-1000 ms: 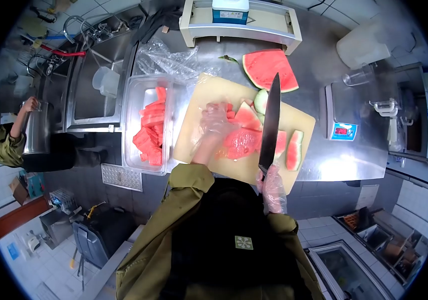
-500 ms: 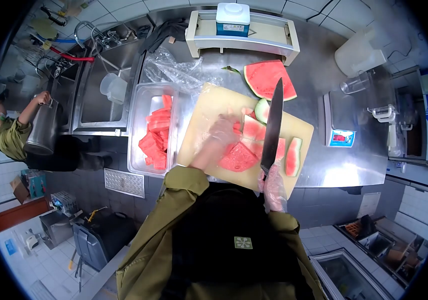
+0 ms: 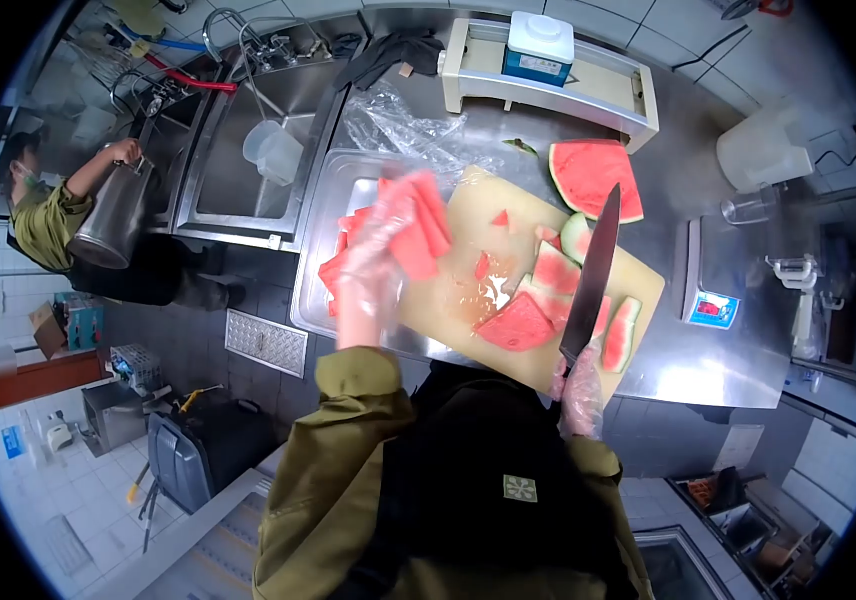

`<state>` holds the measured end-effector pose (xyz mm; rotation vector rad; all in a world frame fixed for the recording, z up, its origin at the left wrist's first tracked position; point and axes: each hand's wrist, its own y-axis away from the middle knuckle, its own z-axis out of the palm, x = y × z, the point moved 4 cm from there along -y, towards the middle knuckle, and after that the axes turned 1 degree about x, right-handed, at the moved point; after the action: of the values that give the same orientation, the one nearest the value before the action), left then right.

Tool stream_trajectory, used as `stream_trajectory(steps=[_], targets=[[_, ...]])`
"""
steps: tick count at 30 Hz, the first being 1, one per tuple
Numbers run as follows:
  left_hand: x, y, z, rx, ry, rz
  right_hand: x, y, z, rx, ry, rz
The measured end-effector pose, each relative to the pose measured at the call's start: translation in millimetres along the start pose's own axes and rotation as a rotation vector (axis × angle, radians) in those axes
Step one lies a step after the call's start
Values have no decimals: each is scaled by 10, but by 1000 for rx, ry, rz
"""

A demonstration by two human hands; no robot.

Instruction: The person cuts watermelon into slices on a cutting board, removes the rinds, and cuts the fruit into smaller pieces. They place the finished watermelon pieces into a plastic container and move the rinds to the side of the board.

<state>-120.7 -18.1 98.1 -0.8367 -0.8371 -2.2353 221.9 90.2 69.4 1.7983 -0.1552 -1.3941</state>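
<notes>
My left hand, in a clear plastic glove and blurred, grips red watermelon pieces above the right side of a clear plastic container. More cut watermelon shows inside, partly behind the hand. The gloved right hand is closed around the handle of a large kitchen knife, its blade pointing away from me over the cutting board. On the board lie a watermelon chunk, rind-edged pieces, a rind strip and small scraps in juice.
Behind the board lies a big watermelon wedge. Crumpled plastic film is beside it, left of a raised shelf. A scale stands at right. By the sinks, another person holds a metal pitcher.
My left hand has gone from the board to the container, carrying watermelon pieces. The right hand still holds the knife over the board. The whole view has shifted rightward.
</notes>
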Motion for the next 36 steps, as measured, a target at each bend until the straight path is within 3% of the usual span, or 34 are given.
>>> stream_trajectory(steps=[1, 3, 4, 5, 8, 11, 13, 15, 17, 18, 20, 23, 26, 29, 32, 35, 36], targets=[[356, 181, 158, 75, -97, 35, -60, 7, 29, 8, 5, 23], [690, -115, -103, 24, -511, 117, -79, -13, 57, 5, 27, 40], [784, -330, -261, -16, -738, 57, -46, -38, 50, -6, 47, 36], [841, -560, -435, 29, -1320, 126, -13, -42, 49, -18, 67, 34], [664, -962, -597, -56, -1834, -67, -19, -4, 75, -37, 152, -31], [550, -972, -463, 218, -2041, 17, -207, 133, 89, 0, 214, 49], [308, -651, -134, 159, -1806, 44, -176, 154, 49, -7, 148, 43], [-159, -242, 216, 71, -1909, 192, -74, 104, -34, -65, 147, -4], [-930, 76, 424, -315, -1922, 547, 6, 87, -88, -33, 115, -1], [-1379, 237, 467, -390, -1880, 576, 27, 87, -112, -18, 100, -1], [-1787, 478, 666, -494, -2060, 194, 39, 107, -155, 11, 97, 4], [-2073, 575, 621, -220, -2008, 151, 9, 168, -204, 62, 118, -4], [-2140, 594, 538, -205, -2032, 89, 22, 193, -205, 75, 81, 31], [-2078, 542, 347, -207, -1772, -64, 198, 149, -256, 66, 142, 68], [-1930, 477, 59, -349, -1347, -217, 526, 49, -223, 27, 251, -1], [-1601, 536, -17, -234, -1300, -209, 749, 15, -82, -62, 281, -129], [-1687, 499, -218, -118, -1073, -262, 778, 9, -32, -90, 333, -125]])
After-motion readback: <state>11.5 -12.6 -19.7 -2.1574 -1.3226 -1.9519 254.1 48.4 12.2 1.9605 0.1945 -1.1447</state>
